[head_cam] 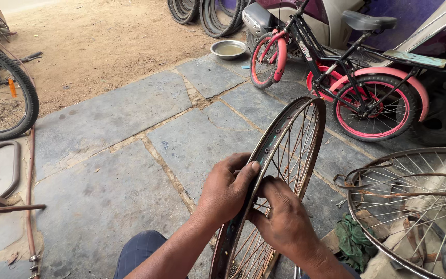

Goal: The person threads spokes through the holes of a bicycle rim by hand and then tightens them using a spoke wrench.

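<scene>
A rusty bare bicycle wheel rim (305, 111) with thin spokes stands upright on edge in front of me. My left hand (226, 188) grips its near edge, thumb pressed along the rim channel. My right hand (283, 219) is closed on the rim and spokes just to the right of it, fingers reaching between the spokes. Whether a small tool is in that hand is hidden. My knee in dark trousers (138, 250) shows below.
A second spoked wheel (414, 206) lies flat at right beside a green rag (354, 237). A small pink-and-black bicycle (336, 77) stands behind, with a metal bowl (228, 49), stacked tyres (202, 13) and a scooter. Another bicycle wheel (1, 95) is at left on stone slabs.
</scene>
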